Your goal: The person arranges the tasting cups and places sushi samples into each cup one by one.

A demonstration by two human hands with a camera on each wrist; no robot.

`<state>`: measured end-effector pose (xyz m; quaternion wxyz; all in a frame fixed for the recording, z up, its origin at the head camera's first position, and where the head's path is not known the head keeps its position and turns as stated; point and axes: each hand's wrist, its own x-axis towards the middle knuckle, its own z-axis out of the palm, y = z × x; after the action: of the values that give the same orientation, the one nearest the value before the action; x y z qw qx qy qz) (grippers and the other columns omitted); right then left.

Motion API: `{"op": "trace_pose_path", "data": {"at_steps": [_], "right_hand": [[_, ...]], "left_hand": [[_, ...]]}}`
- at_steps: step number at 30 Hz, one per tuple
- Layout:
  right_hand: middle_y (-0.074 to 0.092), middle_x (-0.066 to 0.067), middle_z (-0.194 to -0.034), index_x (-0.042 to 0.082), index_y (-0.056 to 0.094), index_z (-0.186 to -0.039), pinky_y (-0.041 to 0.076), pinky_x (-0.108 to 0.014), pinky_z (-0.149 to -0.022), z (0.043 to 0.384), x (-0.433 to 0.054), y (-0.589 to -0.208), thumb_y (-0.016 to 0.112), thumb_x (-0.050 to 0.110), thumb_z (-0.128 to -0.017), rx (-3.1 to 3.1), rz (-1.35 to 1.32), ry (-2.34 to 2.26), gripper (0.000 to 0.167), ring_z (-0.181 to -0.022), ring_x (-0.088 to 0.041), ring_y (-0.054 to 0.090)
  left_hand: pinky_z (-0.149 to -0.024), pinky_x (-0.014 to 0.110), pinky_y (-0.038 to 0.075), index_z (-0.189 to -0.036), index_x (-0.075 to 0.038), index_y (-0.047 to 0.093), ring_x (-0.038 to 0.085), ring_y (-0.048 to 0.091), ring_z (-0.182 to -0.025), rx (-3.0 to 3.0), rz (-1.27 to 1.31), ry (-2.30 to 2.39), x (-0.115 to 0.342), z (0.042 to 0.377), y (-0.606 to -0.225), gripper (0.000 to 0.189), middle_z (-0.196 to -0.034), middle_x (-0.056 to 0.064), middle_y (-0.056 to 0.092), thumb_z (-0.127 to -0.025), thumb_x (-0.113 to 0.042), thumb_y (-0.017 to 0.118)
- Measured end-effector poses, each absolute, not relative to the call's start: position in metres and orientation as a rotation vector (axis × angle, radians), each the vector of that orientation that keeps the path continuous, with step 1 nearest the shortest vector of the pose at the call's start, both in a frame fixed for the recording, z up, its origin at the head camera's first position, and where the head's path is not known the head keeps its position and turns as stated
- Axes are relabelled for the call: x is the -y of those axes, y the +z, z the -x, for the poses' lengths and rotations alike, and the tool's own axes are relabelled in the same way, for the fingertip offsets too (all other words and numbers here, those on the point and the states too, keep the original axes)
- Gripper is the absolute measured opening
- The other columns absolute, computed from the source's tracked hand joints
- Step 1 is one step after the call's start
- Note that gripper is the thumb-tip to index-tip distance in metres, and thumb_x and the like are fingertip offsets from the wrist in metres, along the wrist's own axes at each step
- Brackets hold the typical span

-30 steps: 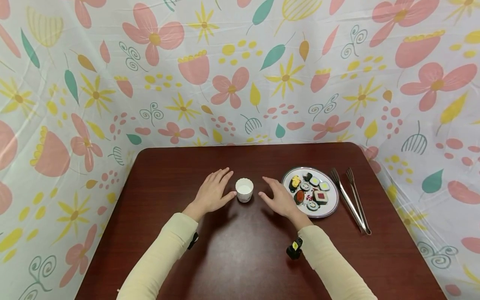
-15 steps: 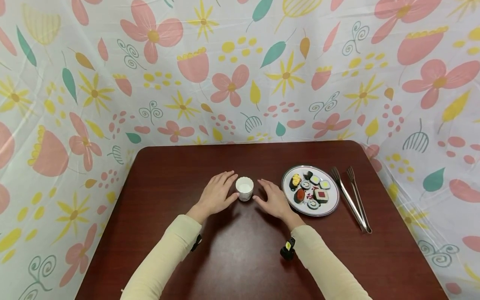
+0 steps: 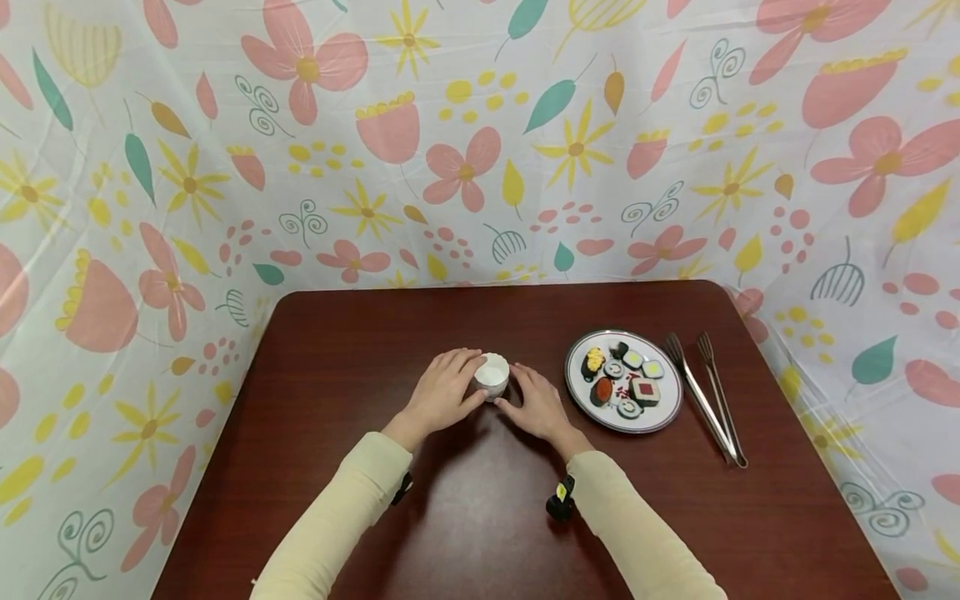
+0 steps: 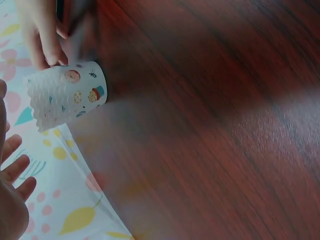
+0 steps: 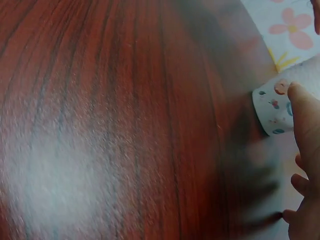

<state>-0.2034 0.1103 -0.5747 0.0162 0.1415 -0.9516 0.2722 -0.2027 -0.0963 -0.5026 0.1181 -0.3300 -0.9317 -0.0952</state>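
Note:
A small white paper baking cup (image 3: 492, 385) with a scalloped rim stands upright on the table between both hands. My left hand (image 3: 442, 393) is at its left side, and my right hand (image 3: 537, 410) is at its right. The left wrist view shows printed pictures on the cup (image 4: 75, 95), with the right hand's fingers (image 4: 45, 40) against its side. There the left hand's spread fingers (image 4: 15, 167) appear slightly apart from it. From the right wrist, the thumb (image 5: 304, 112) covers part of the cup (image 5: 272, 107). Neither hand is curled round it.
To the right lies a round white plate (image 3: 585, 407) with several pieces of sushi (image 3: 643, 390). Beside the plate, metal tongs (image 3: 701, 400) rest with spread arms. A flower-patterned cloth (image 3: 465, 225) hangs behind and around the dark wooden table (image 3: 360, 333).
Both hands have closed in on the cup from either side, the right moving left and the left moving slightly right. The cup, plate and tongs keep their places on the table.

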Motion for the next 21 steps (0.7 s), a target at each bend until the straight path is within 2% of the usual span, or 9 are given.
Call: {"op": "trace_pose_path", "data": {"at_steps": [6,21], "right_hand": [[0.038,-0.01,-0.143,0.013,0.041,-0.137,0.022,-0.061,-0.104,0.205,-0.1,-0.581,0.056,0.053,-0.084,3.017,-0.392,0.811,0.069,-0.132,-0.032,0.033],[0.041,-0.008,-0.141,0.011,0.045,-0.134,0.014,-0.062,-0.105,0.21,-0.089,-0.588,0.063,0.048,-0.08,3.014,-0.275,0.806,0.068,-0.135,-0.031,0.029]], "left_hand": [[-0.101,0.039,0.035,-0.122,-0.009,0.056,0.025,0.046,-0.12,2.669,0.987,-0.227,0.092,0.201,-0.509,0.05,-0.126,0.007,0.054,-0.086,-0.042,0.06],[-0.098,0.036,0.037,-0.115,-0.012,0.06,0.021,0.049,-0.113,2.644,0.977,-0.209,0.086,0.201,-0.515,0.038,-0.117,0.003,0.059,-0.084,-0.034,0.063]]}}
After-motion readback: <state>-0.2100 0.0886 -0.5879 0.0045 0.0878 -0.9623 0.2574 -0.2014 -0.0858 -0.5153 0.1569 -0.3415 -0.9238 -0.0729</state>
